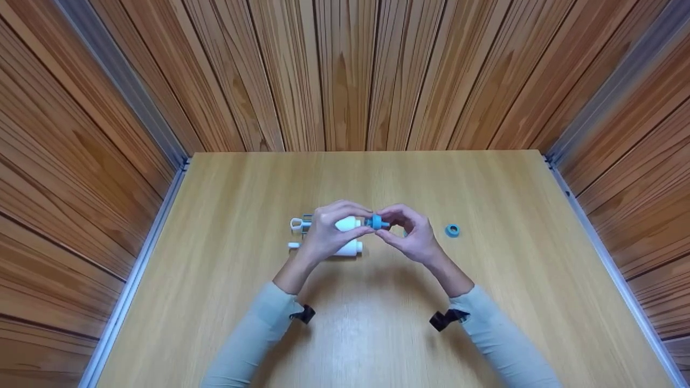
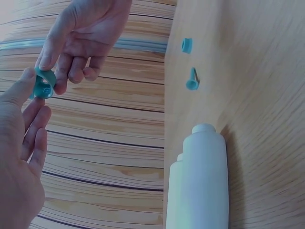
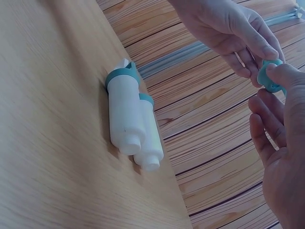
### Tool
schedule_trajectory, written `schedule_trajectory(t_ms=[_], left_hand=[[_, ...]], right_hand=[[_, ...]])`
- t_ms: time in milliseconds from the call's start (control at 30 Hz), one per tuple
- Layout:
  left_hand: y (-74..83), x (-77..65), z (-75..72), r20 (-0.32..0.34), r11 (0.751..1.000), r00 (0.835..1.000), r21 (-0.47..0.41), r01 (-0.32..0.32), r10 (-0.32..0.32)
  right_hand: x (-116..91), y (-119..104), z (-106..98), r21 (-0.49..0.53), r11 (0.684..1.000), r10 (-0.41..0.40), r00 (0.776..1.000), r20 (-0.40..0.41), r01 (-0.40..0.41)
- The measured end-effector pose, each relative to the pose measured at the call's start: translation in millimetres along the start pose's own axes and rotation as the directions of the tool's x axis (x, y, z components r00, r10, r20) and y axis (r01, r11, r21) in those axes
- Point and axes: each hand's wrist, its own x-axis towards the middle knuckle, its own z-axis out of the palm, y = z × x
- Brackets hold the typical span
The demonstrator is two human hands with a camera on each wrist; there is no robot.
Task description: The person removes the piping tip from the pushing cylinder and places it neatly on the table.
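Observation:
Both hands are raised above the table with their fingertips meeting at a small teal nozzle piece (image 1: 377,221), which has a wider ring-like collar and a narrow tip. My left hand (image 1: 330,229) pinches it from the left between thumb and fingers. From the right, my right hand (image 1: 412,233) pinches the tip end. The left wrist view shows the hollow, round inside of the teal piece (image 2: 44,88). Two white syringe-like cylinders (image 1: 350,248) lie side by side beneath the left hand, partly hidden by it. Teal collars (image 3: 123,74) and white handles are at their far ends.
A loose teal ring (image 1: 452,230) lies on the table (image 1: 517,280) to the right of the right hand. Another teal nozzle (image 2: 192,84) lies between that ring and the cylinders. Wood-panelled walls (image 1: 345,75) border the table at the back and sides.

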Motion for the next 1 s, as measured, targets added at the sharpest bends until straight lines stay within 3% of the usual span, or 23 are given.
schedule_trajectory(t_ms=[433, 1000], left_hand=[[-3.7, -4.3, 0.4, -0.033, 1.0, 0.999, -0.002, 0.001, -0.001], [-3.3, -6.9, -3.1, -0.021, 1.0, 1.0, 0.006, 0.023, -0.023]], right_hand=[[3, -3, -6, -0.016, 1.0, -0.02, 1.0, -0.015, 0.02], [0, -3, -13, -0.015, 1.0, -0.005, 1.0, -0.014, 0.005]])
